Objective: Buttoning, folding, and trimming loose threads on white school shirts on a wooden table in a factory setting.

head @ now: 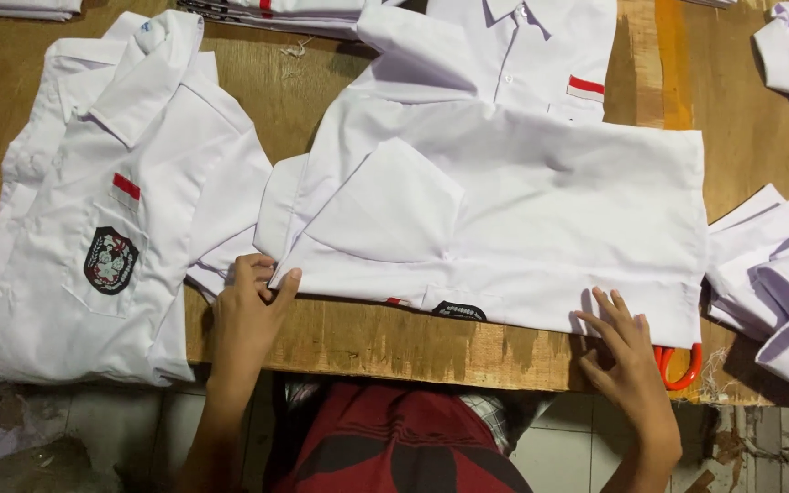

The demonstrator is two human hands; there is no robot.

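Orange scissors (682, 363) half hidden under shirt (522, 210)

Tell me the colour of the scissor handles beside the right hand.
Orange-red scissor handles, seen in the head view.

Single view only, from a head-worn camera, looking almost straight down over the near edge of the wooden desk (367, 342). Facing forward and away from the wearer, with the wearer's lap and a strip of tiled floor (120, 429) along the bottom of the frame. Set close: both forearms entering from the bottom edge, left hand (250, 306) and right hand (625, 351) at the desk's near rim, roughly a third up the frame. Folded white shirt (522, 210) filling the centre, cropped neighbours at every side, far edge of the desk out of frame. No second view, so nothing shared between cameras.
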